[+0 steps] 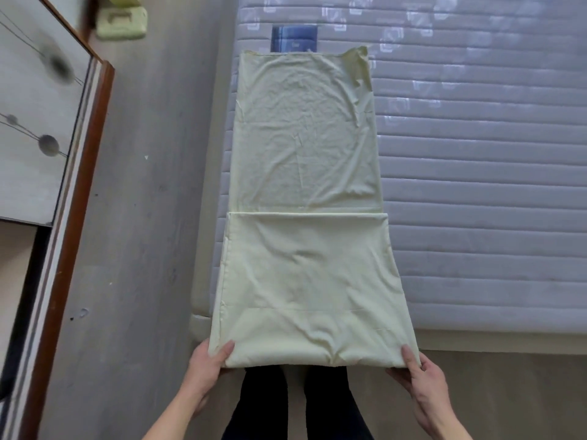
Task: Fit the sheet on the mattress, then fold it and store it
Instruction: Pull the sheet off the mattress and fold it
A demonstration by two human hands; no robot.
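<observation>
— So, why is the sheet lying in a long strip like that?

— It looks folded lengthwise already, laid along the left edge of the mattress, so the flat bed keeps the layers even. The near end is doubled over, its edge running across the middle.

— And the hands?

— The left hand pinches the near left corner, thumb on top. The right hand grips the near right corner the same way. The folded end hangs just over the bed's foot, between both hands, probably ready for another fold forward.
</observation>
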